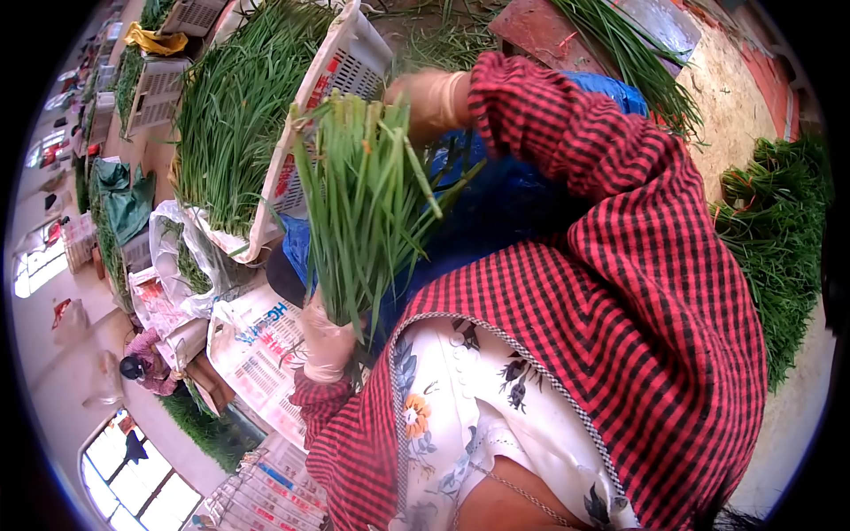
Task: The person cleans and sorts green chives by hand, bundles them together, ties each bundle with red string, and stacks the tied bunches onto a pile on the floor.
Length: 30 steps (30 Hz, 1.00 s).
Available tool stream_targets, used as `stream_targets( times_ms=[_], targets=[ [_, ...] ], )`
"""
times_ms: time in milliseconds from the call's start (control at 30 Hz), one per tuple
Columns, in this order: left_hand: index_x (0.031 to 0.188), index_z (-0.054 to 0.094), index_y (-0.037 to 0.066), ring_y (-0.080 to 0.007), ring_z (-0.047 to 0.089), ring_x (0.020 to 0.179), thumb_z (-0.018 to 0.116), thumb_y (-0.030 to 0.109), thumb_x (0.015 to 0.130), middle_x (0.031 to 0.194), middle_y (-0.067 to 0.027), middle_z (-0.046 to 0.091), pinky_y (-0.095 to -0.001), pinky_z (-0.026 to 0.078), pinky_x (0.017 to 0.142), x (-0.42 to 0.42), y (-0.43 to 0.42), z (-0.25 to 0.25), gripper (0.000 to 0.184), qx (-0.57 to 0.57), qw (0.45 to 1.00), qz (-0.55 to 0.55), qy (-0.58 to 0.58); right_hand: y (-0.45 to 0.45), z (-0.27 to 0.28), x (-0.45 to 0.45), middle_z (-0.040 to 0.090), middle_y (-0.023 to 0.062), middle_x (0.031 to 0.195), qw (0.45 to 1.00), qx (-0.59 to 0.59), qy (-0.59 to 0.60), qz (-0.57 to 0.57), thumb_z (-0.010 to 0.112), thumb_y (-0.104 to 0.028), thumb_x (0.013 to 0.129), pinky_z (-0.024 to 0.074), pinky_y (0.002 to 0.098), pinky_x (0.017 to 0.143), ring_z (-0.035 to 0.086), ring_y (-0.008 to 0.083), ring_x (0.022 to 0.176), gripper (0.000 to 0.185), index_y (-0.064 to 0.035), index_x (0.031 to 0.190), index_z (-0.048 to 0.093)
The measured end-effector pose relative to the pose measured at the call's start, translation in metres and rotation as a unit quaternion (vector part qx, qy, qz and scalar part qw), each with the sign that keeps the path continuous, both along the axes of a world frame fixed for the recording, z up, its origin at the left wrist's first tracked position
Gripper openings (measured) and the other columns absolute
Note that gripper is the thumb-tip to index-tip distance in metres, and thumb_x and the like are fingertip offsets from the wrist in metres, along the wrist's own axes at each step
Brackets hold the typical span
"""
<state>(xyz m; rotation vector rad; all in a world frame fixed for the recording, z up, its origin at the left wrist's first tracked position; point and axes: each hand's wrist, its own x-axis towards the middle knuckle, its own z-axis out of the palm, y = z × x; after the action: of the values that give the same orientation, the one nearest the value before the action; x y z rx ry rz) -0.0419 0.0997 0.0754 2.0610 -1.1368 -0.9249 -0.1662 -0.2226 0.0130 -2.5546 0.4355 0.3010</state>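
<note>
A thick bunch of garlic chives (359,195) stands in front of me, pale cut ends up and green leaves hanging down. Low on its leaves, my left hand (326,343), in a thin pale glove, is closed around the bunch. My right hand (428,102), gloved too, is beside the cut ends at the top. Motion blurs its fingers, so their grip does not show. Just left of the bunch leans a white plastic crate (365,55) with many more garlic chives (243,115) in it. A blue apron (509,190) covers my lap.
A reddish board (529,37) lies ahead, near loose chives (624,57). More greens (770,239) are heaped on the floor at right. White printed crates (261,341), a plastic bag (181,257) and another person (150,361) are at left.
</note>
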Motion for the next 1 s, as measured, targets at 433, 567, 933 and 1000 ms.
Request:
stream_targets(
  times_ms=[433, 567, 933, 1000],
  targets=[
    [0.102, 0.059, 0.0, -0.0149, 0.061, 0.075, 0.062, -0.004, 0.065, 0.085, -0.0049, 0.066, -0.0278, 0.048, 0.072, 0.019, 0.02, -0.012, 0.038, -0.013, 0.984, -0.146, -0.099, 0.001, -0.02, -0.043, 0.067, 0.0069, 0.082, 0.9, 0.372, -0.226, 0.037, 0.056, -0.032, 0.095, 0.0483, 0.0318, 0.072, 0.061, 0.0143, 0.077, 0.035, 0.0022, 0.096, 0.064],
    [0.097, 0.06, 0.0, -0.017, 0.061, 0.071, 0.064, -0.003, 0.066, 0.079, -0.0051, 0.065, -0.0299, 0.048, 0.067, 0.017, 0.015, -0.009, 0.032, 0.002, 0.991, -0.124, -0.057, -0.016, -0.006, -0.056, 0.065, 0.0041, 0.08, 0.883, 0.424, -0.201, -0.003, 0.059, -0.031, 0.094, 0.0476, 0.0307, 0.071, 0.057, 0.0126, 0.074, 0.034, 0.0024, 0.095, 0.064],
    [0.103, 0.057, -0.001, -0.0133, 0.06, 0.069, 0.059, -0.006, 0.072, 0.082, -0.0045, 0.063, -0.026, 0.048, 0.061, 0.022, 0.026, -0.02, 0.031, 0.022, 0.999, -0.042, -0.022, -0.004, 0.001, -0.065, 0.067, 0.0129, 0.092, 0.883, 0.447, -0.037, -0.136, 0.065, -0.053, 0.084, 0.05, 0.0335, 0.078, 0.062, 0.0201, 0.089, 0.061, 0.0049, 0.103, 0.065],
    [0.09, 0.06, 0.001, -0.0138, 0.06, 0.067, 0.066, 0.013, 0.075, 0.077, -0.0042, 0.064, -0.0291, 0.048, 0.062, 0.016, 0.019, -0.013, 0.02, 0.012, 0.998, 0.027, 0.062, 0.008, -0.002, -0.054, 0.066, 0.0088, 0.083, 0.88, 0.458, -0.073, -0.099, 0.065, -0.046, 0.087, 0.0517, 0.0292, 0.069, 0.063, 0.0143, 0.076, 0.05, 0.0029, 0.099, 0.066]
  ],
)
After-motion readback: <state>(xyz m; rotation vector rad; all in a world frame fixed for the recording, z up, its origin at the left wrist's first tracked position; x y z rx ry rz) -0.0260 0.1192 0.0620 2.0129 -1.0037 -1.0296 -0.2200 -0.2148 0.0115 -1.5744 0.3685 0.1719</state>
